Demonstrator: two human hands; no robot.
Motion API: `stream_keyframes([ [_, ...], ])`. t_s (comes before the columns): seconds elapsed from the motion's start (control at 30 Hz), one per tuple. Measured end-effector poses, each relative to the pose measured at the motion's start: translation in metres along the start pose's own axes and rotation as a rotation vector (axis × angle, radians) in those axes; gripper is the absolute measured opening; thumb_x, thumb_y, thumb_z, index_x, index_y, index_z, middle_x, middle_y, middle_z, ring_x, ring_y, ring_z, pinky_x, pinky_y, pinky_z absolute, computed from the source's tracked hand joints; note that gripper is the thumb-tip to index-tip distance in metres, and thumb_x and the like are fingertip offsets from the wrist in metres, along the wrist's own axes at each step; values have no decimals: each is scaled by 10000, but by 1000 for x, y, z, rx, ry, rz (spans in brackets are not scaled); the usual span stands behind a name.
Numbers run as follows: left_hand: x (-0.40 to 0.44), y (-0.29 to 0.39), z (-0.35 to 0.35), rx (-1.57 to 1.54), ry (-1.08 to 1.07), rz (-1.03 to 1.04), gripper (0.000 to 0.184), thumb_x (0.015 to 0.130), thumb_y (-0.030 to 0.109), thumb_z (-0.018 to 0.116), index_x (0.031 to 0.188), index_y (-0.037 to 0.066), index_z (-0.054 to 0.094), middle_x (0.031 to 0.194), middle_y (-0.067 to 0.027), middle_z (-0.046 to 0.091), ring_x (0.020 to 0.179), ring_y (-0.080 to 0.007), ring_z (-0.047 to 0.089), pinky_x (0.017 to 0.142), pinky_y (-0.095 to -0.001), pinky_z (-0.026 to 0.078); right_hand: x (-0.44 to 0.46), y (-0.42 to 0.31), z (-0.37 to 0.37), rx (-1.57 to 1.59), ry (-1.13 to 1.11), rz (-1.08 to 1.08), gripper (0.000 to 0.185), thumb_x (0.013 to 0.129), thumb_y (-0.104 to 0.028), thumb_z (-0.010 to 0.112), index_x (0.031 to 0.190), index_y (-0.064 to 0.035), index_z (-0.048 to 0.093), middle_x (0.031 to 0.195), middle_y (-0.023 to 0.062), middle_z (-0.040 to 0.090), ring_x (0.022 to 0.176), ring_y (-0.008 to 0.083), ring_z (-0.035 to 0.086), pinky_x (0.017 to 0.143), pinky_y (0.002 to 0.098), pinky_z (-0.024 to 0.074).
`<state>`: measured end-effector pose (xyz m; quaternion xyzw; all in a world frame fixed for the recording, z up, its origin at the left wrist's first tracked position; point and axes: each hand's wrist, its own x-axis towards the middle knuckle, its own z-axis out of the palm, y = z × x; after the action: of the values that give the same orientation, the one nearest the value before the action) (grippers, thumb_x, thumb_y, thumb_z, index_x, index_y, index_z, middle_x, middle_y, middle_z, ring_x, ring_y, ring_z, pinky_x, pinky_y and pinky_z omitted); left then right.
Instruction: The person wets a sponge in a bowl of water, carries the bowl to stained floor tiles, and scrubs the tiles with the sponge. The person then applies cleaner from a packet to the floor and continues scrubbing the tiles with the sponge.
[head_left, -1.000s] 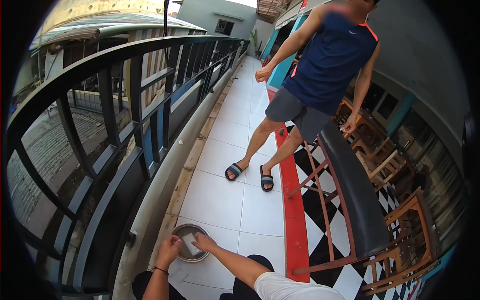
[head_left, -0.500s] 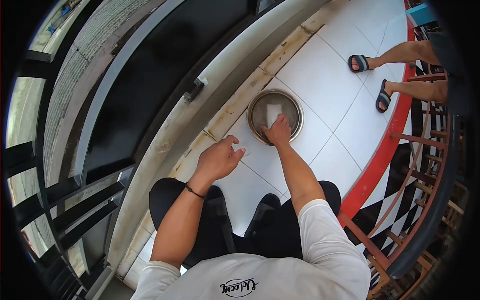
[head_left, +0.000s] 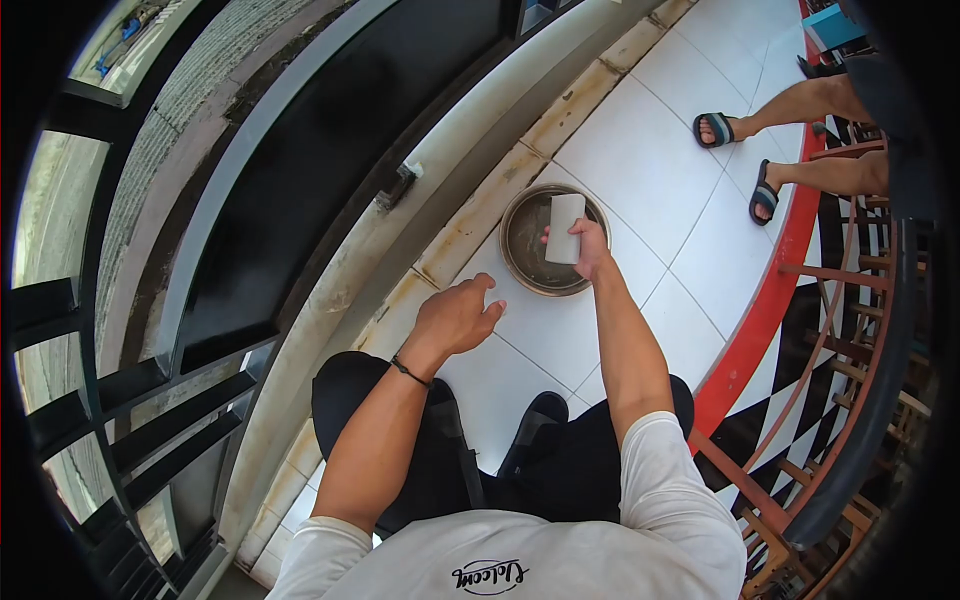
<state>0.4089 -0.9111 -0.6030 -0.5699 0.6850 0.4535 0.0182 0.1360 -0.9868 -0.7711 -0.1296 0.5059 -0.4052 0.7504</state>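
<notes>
A round metal basin (head_left: 523, 262) with brownish water stands on the white tiles beside the stained kerb. Over it, my right hand (head_left: 590, 245) grips a pale rectangular block (head_left: 567, 225), with fingers on one side and the thumb on the other. My left hand (head_left: 460, 315) hovers to the lower left of the basin, thumb and forefinger apart, and nothing shows between them. Its other fingers are partly hidden.
Black railing (head_left: 230, 180) and a low wall (head_left: 400, 225) run along the left. At the upper right another person's legs in sandals (head_left: 765, 193) stand near the red strip (head_left: 765, 320). A black-topped bench (head_left: 860, 440) is at the right.
My view has tilted down from the walkway. The block, lying in the basin before, is now lifted in my right hand. My left hand has shifted slightly right and down since half a second ago.
</notes>
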Motion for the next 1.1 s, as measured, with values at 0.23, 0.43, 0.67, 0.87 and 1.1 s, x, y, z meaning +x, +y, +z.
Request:
stream_keyframes([
  [0.23, 12, 6, -1, 8, -65, 41, 464, 944, 361, 559, 1250, 13, 540, 1124, -215, 674, 1043, -373, 644, 869, -478, 502, -25, -21, 24, -211, 32, -29, 464, 938, -319, 630, 1309, -105, 450, 1035, 115, 649, 921, 240, 658, 806, 414, 546],
  [0.43, 9, 5, -9, 0, -79, 29, 491, 940, 381, 569, 1260, 11, 528, 1097, -230, 675, 1028, -381, 647, 856, -487, 504, -18, -1, 20, -270, 208, -152, 408, 989, -262, 591, 1331, -110, 429, 1082, 92, 644, 979, 217, 649, 819, 410, 548],
  [0.67, 7, -12, -11, 16, -51, 22, 484, 942, 392, 565, 1239, 12, 525, 1008, -227, 692, 988, -386, 656, 836, -493, 506, -4, 5, 8, -497, 229, -281, 440, 989, -231, 596, 1372, -104, 422, 1133, 94, 632, 1074, 227, 618, 865, 412, 529],
  [0.87, 7, -10, -14, -9, -67, 39, 477, 945, 378, 555, 1236, 3, 515, 1023, -225, 686, 988, -395, 651, 834, -504, 503, -10, -3, 17, -334, 275, -256, 444, 953, -337, 646, 1289, -110, 466, 1010, 83, 610, 934, 213, 631, 786, 396, 539],
  [1.1, 13, -13, -14, -11, -67, 61, 473, 945, 363, 552, 1235, -8, 504, 1073, -228, 674, 1002, -394, 648, 840, -509, 503, -32, -25, 28, 83, 197, -151, 729, 877, -791, 426, 1110, -111, 546, 865, 49, 546, 708, 183, 556, 675, 380, 525],
])
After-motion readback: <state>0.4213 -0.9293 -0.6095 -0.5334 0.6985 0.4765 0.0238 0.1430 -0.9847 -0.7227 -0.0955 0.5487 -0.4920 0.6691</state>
